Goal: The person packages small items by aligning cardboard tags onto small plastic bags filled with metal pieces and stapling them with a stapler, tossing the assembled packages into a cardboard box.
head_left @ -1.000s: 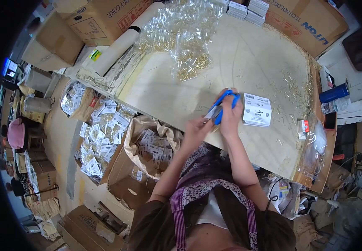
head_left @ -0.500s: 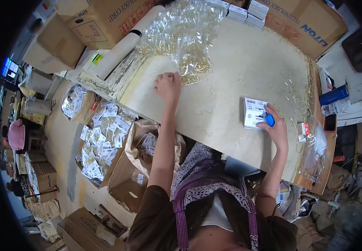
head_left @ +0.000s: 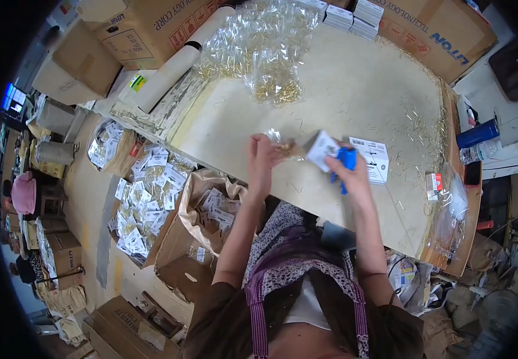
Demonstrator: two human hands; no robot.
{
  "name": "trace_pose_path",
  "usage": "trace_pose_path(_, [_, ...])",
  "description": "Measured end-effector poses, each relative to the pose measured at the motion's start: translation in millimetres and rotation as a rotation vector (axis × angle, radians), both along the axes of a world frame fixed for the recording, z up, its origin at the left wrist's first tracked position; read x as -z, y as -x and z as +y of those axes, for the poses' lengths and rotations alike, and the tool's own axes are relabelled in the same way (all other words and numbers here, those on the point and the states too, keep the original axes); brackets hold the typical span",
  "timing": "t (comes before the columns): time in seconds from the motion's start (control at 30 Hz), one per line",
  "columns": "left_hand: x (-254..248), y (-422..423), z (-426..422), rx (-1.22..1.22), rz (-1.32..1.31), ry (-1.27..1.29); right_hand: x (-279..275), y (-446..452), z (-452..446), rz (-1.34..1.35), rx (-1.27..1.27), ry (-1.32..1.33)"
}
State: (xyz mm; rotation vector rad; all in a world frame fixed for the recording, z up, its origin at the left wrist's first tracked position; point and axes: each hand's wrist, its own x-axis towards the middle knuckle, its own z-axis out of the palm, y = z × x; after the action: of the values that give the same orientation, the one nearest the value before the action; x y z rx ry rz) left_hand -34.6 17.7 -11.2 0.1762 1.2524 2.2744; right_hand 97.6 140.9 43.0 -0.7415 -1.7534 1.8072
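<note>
My left hand [head_left: 262,158] is closed on the top of a small clear bag of gold-coloured pins [head_left: 287,149], held just over the near part of the table and blurred by motion. Facing it, my right hand [head_left: 352,175] grips a blue tool [head_left: 347,157] that looks like a small stapler, along with a white printed card [head_left: 322,151]. The card is tilted toward the bag, with a narrow gap between them. Partly behind my right hand, a stack of white cards [head_left: 378,158] lies on the table. Farther back is a heap of filled clear bags [head_left: 259,45].
Loose pins [head_left: 417,128] are scattered over the table [head_left: 343,78], thickest along its right edge. Card stacks [head_left: 366,18] and cartons [head_left: 432,36] line the back. Below on the left stand a box of carded bags [head_left: 151,203] and a paper-lined carton [head_left: 190,197].
My left hand has drawn a pin bag from the heap toward me. My right hand has moved left off the card stack, carrying a card and the blue tool.
</note>
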Motion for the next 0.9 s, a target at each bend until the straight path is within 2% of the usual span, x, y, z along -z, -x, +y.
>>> trace_pose_path(0.07, [-0.6, -13.5, -3.1, 0.024, -0.002, -0.019, 6.5, 11.1, -12.4, -0.084, -0.031, 0.072])
trace_pose_path(0.13, [-4.9, -19.3, -5.2, 0.008, 0.076, 0.053, 14.2, 20.6, -18.2, -0.010, 0.050, 0.084])
trace_pose_path(0.17, [-9.3, -24.4, -2.3, -0.016, -0.008, -0.071, 15.2, 22.2, -19.2, 0.024, 0.076, 0.171])
trace_pose_path(0.2, [-10.3, -25.4, -4.5, -0.018, -0.008, -0.070, 16.8, 23.6, -20.8, 0.059, 0.103, 0.258])
trace_pose_path(0.27, [-10.9, -27.7, -8.0, 0.099, -0.267, -0.079, 22.1, 24.5, -24.0, 0.090, 0.121, 0.266])
trace_pose_path(0.3, [-5.6, -28.3, -8.7, 0.100, -0.268, -0.080, 23.4, 23.9, -24.8, 0.092, 0.129, 0.263])
trace_pose_path(0.37, [9.2, -27.2, -11.6, 0.228, 0.059, 0.133, 22.7, 22.2, -23.7, 0.093, 0.136, 0.262])
trace_pose_path(0.4, [8.9, -25.5, -13.4, 0.228, 0.059, 0.134, 19.3, 19.9, -18.9, 0.061, 0.186, 0.222])
trace_pose_path(0.47, [7.5, -21.5, -17.7, 0.217, -0.129, -0.060, 12.3, 12.8, -4.7, -0.007, 0.266, 0.059])
trace_pose_path(0.53, [5.7, -19.2, -21.3, 0.238, -0.153, -0.083, -0.3, 3.4, 16.2, -0.159, 0.192, -0.153])
trace_pose_path(0.57, [4.9, -19.4, -21.7, 0.263, -0.178, -0.105, -1.7, 1.5, 21.7, -0.160, 0.193, -0.155])
trace_pose_path(0.63, [3.6, -23.7, -18.3, 0.272, -0.145, -0.049, -4.6, -0.1, 28.0, -0.262, -0.021, -0.352])
trace_pose_path(0.77, [-8.7, -35.6, -13.7, 0.303, 0.023, 0.093, -17.6, 11.6, 19.8, -0.360, -0.188, -0.443])
trace_pose_path(0.9, [1.7, -37.9, -10.7, 0.303, 0.082, 0.071, -13.5, 19.9, 17.4, -0.348, -0.209, -0.439])
